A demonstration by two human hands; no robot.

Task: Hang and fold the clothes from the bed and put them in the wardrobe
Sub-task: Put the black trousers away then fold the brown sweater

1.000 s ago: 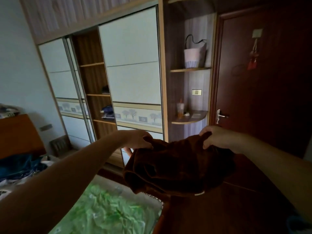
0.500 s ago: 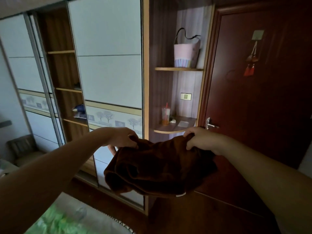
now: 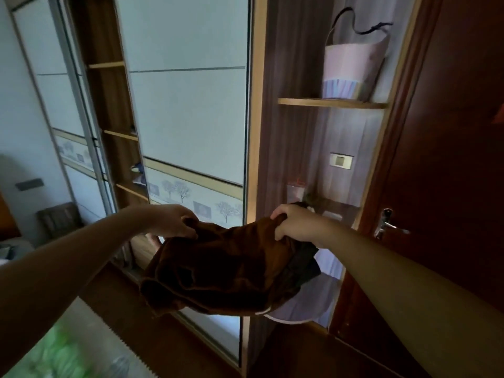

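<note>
Both hands are up and the brown garment (image 3: 223,271) hangs bunched between them in mid-air, off the bed and not yet in the wardrobe. The left hand (image 3: 174,222) has its fingers curled tight into the cloth's left top edge, and the right hand (image 3: 297,225) is clamped on the right top edge, with a darker piece of cloth (image 3: 302,266) showing just below it. Over the last second the wardrobe has swung much closer and the bed's green cover (image 3: 62,356) has slid down to the near left corner, so this reads as the carry to the wardrobe, well under way. Straight ahead stands the white sliding door (image 3: 191,118), closed across that bay; the open shelf bay (image 3: 114,132) sits off to the left, with something folded (image 3: 137,173) already on one shelf. To the right, a pink bag (image 3: 351,69) stands on the corner shelf (image 3: 332,103), beside the dark room door (image 3: 458,159) and its handle (image 3: 387,225). The garment looks loosely gathered rather than neatly folded, so it likely wants tidying first.
</note>
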